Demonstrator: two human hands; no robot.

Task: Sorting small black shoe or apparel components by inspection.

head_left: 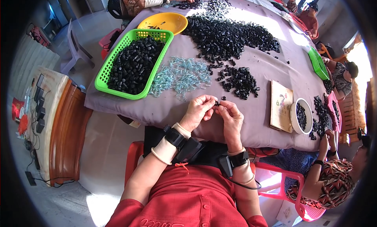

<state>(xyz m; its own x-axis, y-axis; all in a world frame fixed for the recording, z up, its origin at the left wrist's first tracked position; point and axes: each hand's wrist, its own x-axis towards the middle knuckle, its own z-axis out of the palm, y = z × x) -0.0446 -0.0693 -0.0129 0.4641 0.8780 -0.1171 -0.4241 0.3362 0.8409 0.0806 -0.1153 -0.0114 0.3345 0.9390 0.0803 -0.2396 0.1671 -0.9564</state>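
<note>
At the table's near edge, my left hand (199, 111) and my right hand (231, 117) meet, fingertips pinched together. Between them is a small black plastic piece (216, 103), mostly covered by the fingers. Just beyond lies a small pile of black cylindrical pieces (240, 83), with one stray piece (224, 98) close to my fingers. Left of that pile, clear bluish spring-like pieces (182, 74) are spread on the cloth. A green plastic basket (103, 84) full of black caps stands at the left. Farther back lies a large heap of black pieces (220, 35).
A yellow bowl (172, 22) sits behind the basket. To the right are a worn book (281, 105), a white bowl (310, 126) of black pieces and a pink tray (334, 109). Co-workers sit around the cloth-covered table (251, 123); one person's hands (328, 144) are near the right corner.
</note>
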